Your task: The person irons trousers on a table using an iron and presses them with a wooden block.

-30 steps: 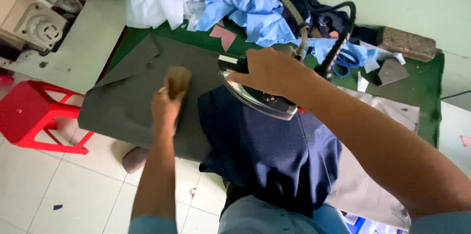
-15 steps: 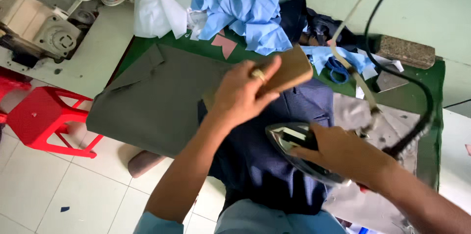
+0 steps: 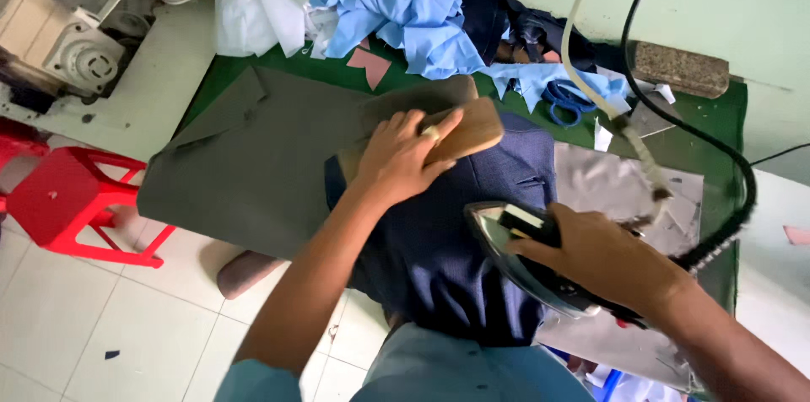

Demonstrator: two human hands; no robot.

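My left hand [image 3: 398,155] presses a long wooden block [image 3: 469,128] flat onto a dark navy garment [image 3: 451,242] spread over the green-covered table [image 3: 724,107]. My right hand [image 3: 601,257] grips the handle of a steam iron [image 3: 516,260], which rests on the navy cloth's right side, tip pointing left. A grey-olive garment [image 3: 253,166] lies flat to the left, partly under the navy one. The iron's black cord [image 3: 717,145] and pale hose [image 3: 582,73] loop up to the right.
Crumpled light blue cloth [image 3: 396,5] and white cloth [image 3: 253,14] pile at the table's back. Blue scissors [image 3: 569,98] and a rough stone block [image 3: 680,69] lie back right. A sewing machine [image 3: 59,48] stands left, a red stool [image 3: 67,208] below it.
My left hand carried the wooden block from the grey garment rightward onto the navy one and now presses it flat. My right hand drew the iron back toward the lower right.
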